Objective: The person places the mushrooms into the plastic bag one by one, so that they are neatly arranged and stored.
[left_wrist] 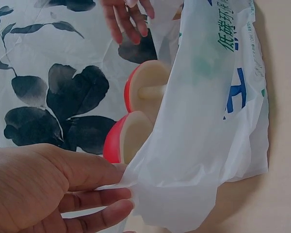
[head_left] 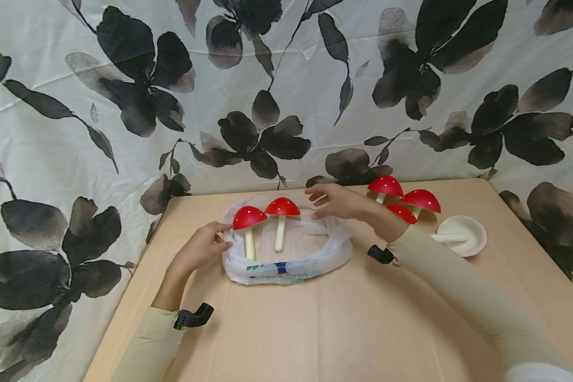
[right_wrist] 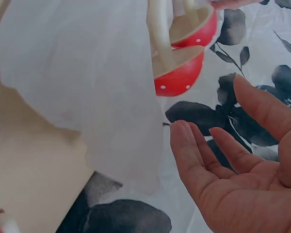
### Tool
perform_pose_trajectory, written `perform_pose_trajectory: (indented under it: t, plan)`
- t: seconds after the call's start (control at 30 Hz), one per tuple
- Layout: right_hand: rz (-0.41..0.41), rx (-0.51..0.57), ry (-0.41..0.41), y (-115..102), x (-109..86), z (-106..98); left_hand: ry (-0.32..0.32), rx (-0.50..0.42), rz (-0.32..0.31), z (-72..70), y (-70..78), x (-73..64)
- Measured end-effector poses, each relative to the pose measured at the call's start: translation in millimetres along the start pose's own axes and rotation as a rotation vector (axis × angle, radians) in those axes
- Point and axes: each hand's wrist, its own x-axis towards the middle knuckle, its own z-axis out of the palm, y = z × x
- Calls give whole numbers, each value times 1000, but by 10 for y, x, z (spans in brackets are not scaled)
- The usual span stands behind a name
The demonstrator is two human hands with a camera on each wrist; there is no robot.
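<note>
Two toy mushrooms with white-dotted red caps, a left one (head_left: 249, 217) and a right one (head_left: 283, 207), stand with their pale stems inside a white plastic bag (head_left: 315, 261). My left hand (head_left: 201, 245) pinches the bag's rim at its left side between thumb and fingers, as the left wrist view shows close up. Beyond the bag's right back edge, my right hand (head_left: 336, 201) is apart from it, fingers loosely bent and thumb spread. Nothing lies between those fingers in the right wrist view. Green and blue print marks the bag's front.
To the right, behind my right forearm, are more red-capped mushrooms: one at the back (head_left: 385, 185), one beside it (head_left: 421, 200) and one partly hidden (head_left: 401, 213). Another lies cap-down (head_left: 472, 236), its pale underside up. A floral cloth (head_left: 286, 79) hangs behind the wooden table (head_left: 286, 329).
</note>
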Motion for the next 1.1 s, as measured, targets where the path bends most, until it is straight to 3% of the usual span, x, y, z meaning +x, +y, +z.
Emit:
perform_pose_trajectory:
  t: [0.37, 0.9, 1.1]
  plan:
    - [-61, -10, 20, 168, -328, -137, 10, -10, -11, 30, 19, 7]
    - [-91, 85, 59, 518, -858, -434, 12, -33, -9, 39, 49, 4]
    - [-37, 119, 80, 597, -1057, -520, 12, -26, -10, 33, 53, 4]
